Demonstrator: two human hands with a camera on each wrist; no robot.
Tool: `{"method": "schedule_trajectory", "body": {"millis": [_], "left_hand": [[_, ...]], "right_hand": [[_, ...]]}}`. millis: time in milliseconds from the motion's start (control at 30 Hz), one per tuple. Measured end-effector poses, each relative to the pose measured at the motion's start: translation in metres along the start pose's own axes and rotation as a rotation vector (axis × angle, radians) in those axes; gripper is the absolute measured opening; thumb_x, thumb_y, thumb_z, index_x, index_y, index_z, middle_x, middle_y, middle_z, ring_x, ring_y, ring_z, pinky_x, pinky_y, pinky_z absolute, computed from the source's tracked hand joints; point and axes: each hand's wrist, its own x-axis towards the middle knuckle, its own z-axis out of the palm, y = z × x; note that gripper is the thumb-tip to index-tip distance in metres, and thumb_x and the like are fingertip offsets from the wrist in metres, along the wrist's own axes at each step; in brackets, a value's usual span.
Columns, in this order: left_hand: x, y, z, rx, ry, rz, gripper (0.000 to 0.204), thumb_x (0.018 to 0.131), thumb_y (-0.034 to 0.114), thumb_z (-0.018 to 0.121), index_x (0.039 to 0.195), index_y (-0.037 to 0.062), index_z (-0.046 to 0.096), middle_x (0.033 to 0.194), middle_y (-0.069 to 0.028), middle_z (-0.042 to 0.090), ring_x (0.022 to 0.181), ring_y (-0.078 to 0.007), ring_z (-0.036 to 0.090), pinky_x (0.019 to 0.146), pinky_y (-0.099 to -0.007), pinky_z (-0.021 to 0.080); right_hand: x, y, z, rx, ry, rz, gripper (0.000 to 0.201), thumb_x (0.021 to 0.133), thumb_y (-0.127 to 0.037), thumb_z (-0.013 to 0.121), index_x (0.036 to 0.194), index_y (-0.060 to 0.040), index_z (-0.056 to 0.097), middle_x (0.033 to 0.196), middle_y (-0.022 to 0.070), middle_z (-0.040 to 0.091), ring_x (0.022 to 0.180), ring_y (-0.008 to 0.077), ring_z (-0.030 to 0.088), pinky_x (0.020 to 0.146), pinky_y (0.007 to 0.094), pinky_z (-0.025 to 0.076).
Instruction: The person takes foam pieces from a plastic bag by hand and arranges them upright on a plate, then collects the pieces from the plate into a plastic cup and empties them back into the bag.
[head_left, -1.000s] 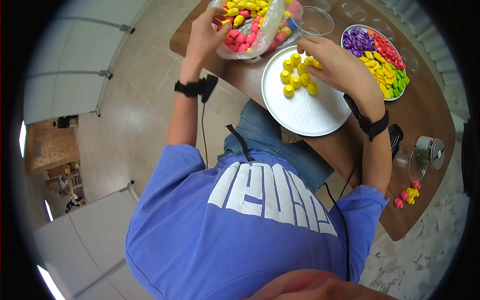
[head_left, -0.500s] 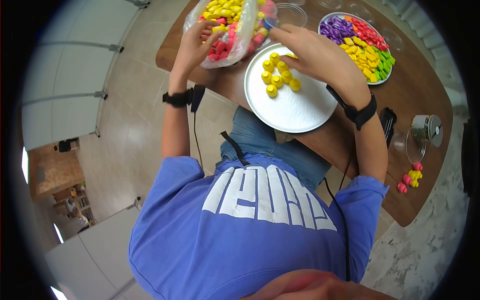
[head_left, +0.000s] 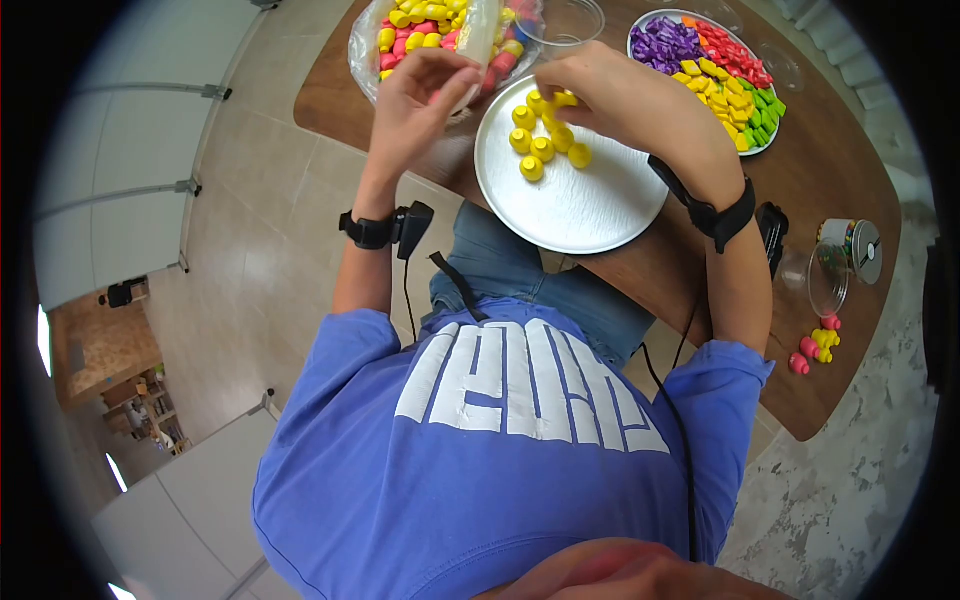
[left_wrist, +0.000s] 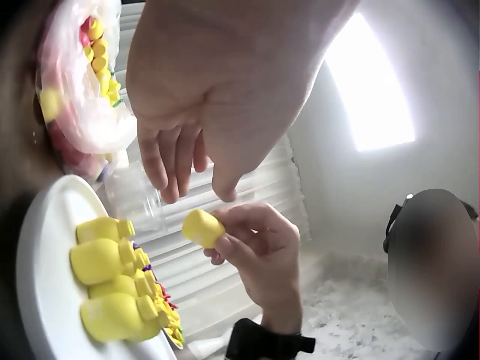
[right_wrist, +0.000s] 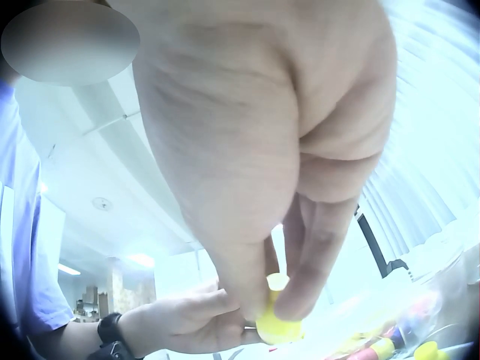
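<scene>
My right hand [head_left: 635,105] pinches a small yellow bottle-shaped piece [left_wrist: 202,229] between thumb and fingers, over the far side of a round white plate [head_left: 590,215]. The same piece shows at its fingertips in the right wrist view. Several like yellow pieces [head_left: 532,168] stand in a cluster on the plate. My left hand [head_left: 415,115] is beside the clear plastic bag [head_left: 368,60] of yellow and pink pieces, near the plate's left edge. In the left wrist view its fingers hang loosely bent, with nothing between them, just above the right hand.
A second plate [head_left: 770,148] carries purple, red, yellow and green pieces at the back. Clear plastic cups [head_left: 575,22] stand behind the first plate. On the right are a lidded jar [head_left: 866,252], a clear cup on its side, and a few pink and yellow pieces [head_left: 822,345].
My left hand has come out from over the bag toward my body and the plate. My right hand has stayed by the yellow cluster. The head view has shifted slightly.
</scene>
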Motion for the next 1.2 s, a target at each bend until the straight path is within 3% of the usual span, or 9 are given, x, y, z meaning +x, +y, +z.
{"method": "schedule_trajectory", "body": {"millis": [100,233,333,467,567,633,867,967,1200], "left_hand": [[0.009,-0.007,-0.028,0.484,0.164,0.088,0.019,0.097,0.010,0.074,0.110,-0.0024,0.068,0.105,-0.0084,0.074,0.096,-0.0146,0.072,0.086,-0.0287,0.057],[0.023,-0.030,-0.057,0.709,0.317,0.077,0.024,0.091,0.016,0.078,0.107,-0.0008,0.071,0.101,-0.0092,0.076,0.088,-0.0159,0.072,0.078,-0.0302,0.056],[0.033,-0.049,-0.074,0.926,0.285,0.110,0.028,0.090,0.017,0.079,0.109,-0.0017,0.071,0.101,-0.0109,0.076,0.085,-0.0196,0.073,0.076,-0.0313,0.057],[0.050,-0.072,-0.084,0.922,0.242,0.190,0.029,0.089,0.016,0.078,0.111,-0.0009,0.071,0.101,-0.0132,0.076,0.085,-0.0232,0.073,0.076,-0.0344,0.058],[0.058,-0.075,-0.084,0.970,0.132,0.150,0.030,0.088,0.016,0.078,0.113,0.0014,0.071,0.100,-0.0152,0.075,0.085,-0.0246,0.074,0.078,-0.0363,0.059],[0.064,-0.074,-0.081,1.007,0.103,0.090,0.029,0.085,0.012,0.078,0.110,-0.0021,0.071,0.100,-0.0227,0.073,0.089,-0.0371,0.071,0.080,-0.0426,0.058],[0.075,-0.084,-0.083,1.001,0.065,-0.011,0.031,0.085,0.018,0.078,0.108,-0.0012,0.072,0.098,-0.0235,0.074,0.093,-0.0385,0.072,0.081,-0.0456,0.057],[0.078,-0.096,-0.086,1.116,0.027,0.126,0.038,0.087,0.021,0.080,0.118,0.0033,0.071,0.097,-0.0187,0.076,0.084,-0.0322,0.074,0.078,-0.0405,0.059],[0.063,-0.048,-0.062,0.948,0.160,0.051,0.043,0.090,0.028,0.079,0.123,0.0012,0.070,0.100,-0.0169,0.077,0.087,-0.0268,0.075,0.081,-0.0371,0.059]], "right_hand": [[-0.002,-0.003,-0.005,-0.092,-0.127,0.195,0.012,0.084,-0.001,0.073,0.096,0.0006,0.069,0.094,0.0169,0.070,0.087,0.0360,0.069,0.076,0.0428,0.056],[-0.014,0.006,0.015,-0.096,-0.018,0.146,0.006,0.082,0.002,0.071,0.087,0.0013,0.069,0.089,0.0177,0.070,0.086,0.0365,0.070,0.075,0.0425,0.056],[-0.015,-0.001,0.013,-0.104,-0.095,0.164,0.011,0.086,-0.001,0.067,0.096,-0.0024,0.068,0.100,0.0156,0.068,0.098,0.0330,0.069,0.079,0.0416,0.055],[-0.028,0.001,0.017,-0.074,-0.068,0.191,0.018,0.088,-0.003,0.066,0.105,-0.0052,0.066,0.107,0.0139,0.066,0.101,0.0321,0.068,0.082,0.0407,0.055],[-0.035,0.014,0.027,-0.114,0.074,0.030,0.023,0.089,-0.006,0.059,0.112,-0.0101,0.058,0.100,0.0116,0.060,0.097,0.0317,0.064,0.080,0.0408,0.053],[-0.033,0.013,0.021,-0.069,0.022,0.123,0.035,0.084,-0.002,0.072,0.117,-0.0069,0.061,0.110,0.0134,0.067,0.108,0.0328,0.066,0.088,0.0420,0.055],[-0.017,-0.010,-0.006,-0.073,-0.093,0.277,0.043,0.083,-0.003,0.075,0.123,-0.0066,0.059,0.113,0.0157,0.067,0.111,0.0346,0.065,0.092,0.0438,0.054],[-0.012,-0.015,-0.012,-0.094,-0.135,0.272,0.043,0.085,-0.005,0.075,0.124,-0.0070,0.058,0.113,0.0157,0.068,0.111,0.0345,0.065,0.092,0.0441,0.054],[-0.011,-0.018,-0.013,-0.099,-0.083,0.256,0.042,0.087,-0.008,0.075,0.125,-0.0077,0.058,0.115,0.0142,0.067,0.113,0.0343,0.064,0.092,0.0447,0.054]]}}
